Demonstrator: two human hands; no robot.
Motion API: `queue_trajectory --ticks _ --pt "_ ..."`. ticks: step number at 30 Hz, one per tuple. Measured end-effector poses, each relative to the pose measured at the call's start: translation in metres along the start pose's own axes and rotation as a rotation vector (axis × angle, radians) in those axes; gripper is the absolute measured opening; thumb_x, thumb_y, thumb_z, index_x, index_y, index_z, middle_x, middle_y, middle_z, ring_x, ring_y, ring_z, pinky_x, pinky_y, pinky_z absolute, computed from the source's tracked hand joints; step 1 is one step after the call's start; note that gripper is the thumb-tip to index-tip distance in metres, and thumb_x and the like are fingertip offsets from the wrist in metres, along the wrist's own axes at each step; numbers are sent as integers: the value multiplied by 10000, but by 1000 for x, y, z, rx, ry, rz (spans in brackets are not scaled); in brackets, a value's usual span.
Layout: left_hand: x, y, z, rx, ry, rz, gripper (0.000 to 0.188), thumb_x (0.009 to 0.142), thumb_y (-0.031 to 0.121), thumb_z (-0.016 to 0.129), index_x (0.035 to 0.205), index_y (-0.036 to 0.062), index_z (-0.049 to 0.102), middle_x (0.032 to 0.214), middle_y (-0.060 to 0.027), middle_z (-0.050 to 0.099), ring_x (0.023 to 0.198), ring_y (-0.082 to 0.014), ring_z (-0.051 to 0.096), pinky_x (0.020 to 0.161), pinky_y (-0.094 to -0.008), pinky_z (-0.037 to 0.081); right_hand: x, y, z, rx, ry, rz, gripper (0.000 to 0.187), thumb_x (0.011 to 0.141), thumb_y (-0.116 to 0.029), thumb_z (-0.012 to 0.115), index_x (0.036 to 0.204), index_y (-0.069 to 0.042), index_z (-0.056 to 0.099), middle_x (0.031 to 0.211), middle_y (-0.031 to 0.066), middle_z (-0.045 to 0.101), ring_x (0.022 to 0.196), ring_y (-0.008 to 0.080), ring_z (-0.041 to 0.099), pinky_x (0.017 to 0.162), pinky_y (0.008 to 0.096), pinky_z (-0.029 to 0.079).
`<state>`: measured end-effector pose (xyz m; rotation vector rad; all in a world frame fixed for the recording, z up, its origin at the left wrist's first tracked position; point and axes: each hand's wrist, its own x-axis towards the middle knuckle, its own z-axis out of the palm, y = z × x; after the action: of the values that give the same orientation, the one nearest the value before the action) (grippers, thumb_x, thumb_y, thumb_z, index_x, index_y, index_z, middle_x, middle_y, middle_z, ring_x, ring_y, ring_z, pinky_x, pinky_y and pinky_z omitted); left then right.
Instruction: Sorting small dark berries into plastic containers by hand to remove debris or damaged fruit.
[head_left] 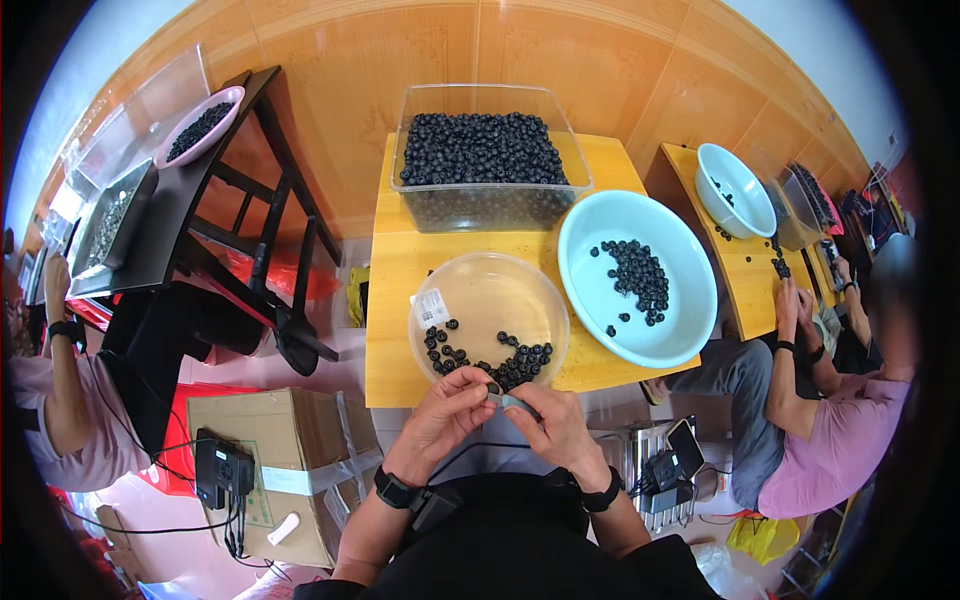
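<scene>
My left hand (450, 415) is closed, pinching a small black round piece (492, 388) between thumb and forefinger. My right hand (552, 422) meets it fingertip to fingertip, closed on a small pale grey-blue item (514, 403) whose kind is too small to make out. Just beyond my hands lies a shallow round clear plastic tray (480, 275) with a white label, several black round pieces (520, 362) gathered along its near side. To its right, a light blue basin (590, 320) holds more of these pieces. Behind them a clear rectangular bin (490, 200) is heaped with them.
My yellow table (395, 385) stands by a wood-panelled wall. A cardboard box (240, 420) sits on the floor at left, a black device (223, 470) with cables on it. People work at a dark table (165, 225) on the left and another yellow table (745, 290) on the right.
</scene>
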<state>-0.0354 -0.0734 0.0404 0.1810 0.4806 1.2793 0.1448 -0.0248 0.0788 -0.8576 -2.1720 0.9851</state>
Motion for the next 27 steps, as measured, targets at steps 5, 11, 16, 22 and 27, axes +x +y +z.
queue_trajectory --ticks 5,11,16,22,27 --pt "1 0 -4 -28 -16 -19 142 872 38 627 1012 57 607 910 -49 658 788 -127 661 714 -243 569 1 1 1 -1 5 -1 139 843 -162 642 885 -35 606 687 99 588 533 269 587 481 345 437" --pt "-1 -1 -4 -17 -60 -48 142 870 29 626 1010 46 609 903 -60 659 781 -136 664 717 -245 570 2 14 5 -31 56 30 144 855 -166 628 891 -28 607 698 112 597 543 290 592 491 354 441" --pt "-5 -2 -3 48 -72 -81 135 859 25 638 991 39 608 905 -64 657 768 -139 662 710 -249 567 2 7 0 58 116 82 147 846 -150 640 941 -41 612 744 124 615 604 316 610 526 364 463" --pt "-1 -7 -4 182 91 -57 238 839 42 665 1055 45 564 911 -55 653 783 -135 654 714 -247 555 2 -6 2 -27 -94 28 299 759 -83 689 1047 -77 612 887 105 630 755 302 634 619 365 505" --pt "6 15 2 557 229 130 254 838 32 658 1074 24 564 931 -85 657 776 -135 645 712 -243 541 10 22 -22 -135 139 -23 331 741 -13 665 1065 -55 609 869 115 619 746 303 624 629 369 498"
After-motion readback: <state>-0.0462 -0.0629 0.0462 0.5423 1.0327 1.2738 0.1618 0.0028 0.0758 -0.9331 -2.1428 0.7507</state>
